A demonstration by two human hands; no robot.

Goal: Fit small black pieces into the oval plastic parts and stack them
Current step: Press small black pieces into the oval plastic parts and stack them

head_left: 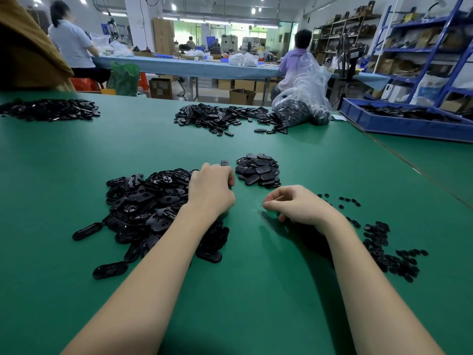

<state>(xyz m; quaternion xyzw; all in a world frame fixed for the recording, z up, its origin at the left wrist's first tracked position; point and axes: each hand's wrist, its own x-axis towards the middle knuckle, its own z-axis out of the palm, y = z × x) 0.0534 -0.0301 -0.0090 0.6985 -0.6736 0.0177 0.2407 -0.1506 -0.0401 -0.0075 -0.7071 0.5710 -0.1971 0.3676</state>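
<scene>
A big heap of black oval plastic parts (143,208) lies on the green table (256,290) at my left. My left hand (211,190) is at the heap's right edge, fingers curled downward; a sliver of black shows at its fingertips, what it holds is hidden. My right hand (297,204) hovers over bare table with fingers loosely curled, thumb and forefinger close together, nothing visible between them. Small black pieces (384,247) are scattered to its right. A tidy pile of finished oval parts (258,170) sits just beyond both hands.
Further piles of black parts lie at the far left (51,110) and far middle (220,117). A clear plastic bag (302,103) of parts and a blue tray (404,121) stand at the far right. People sit at a blue bench behind.
</scene>
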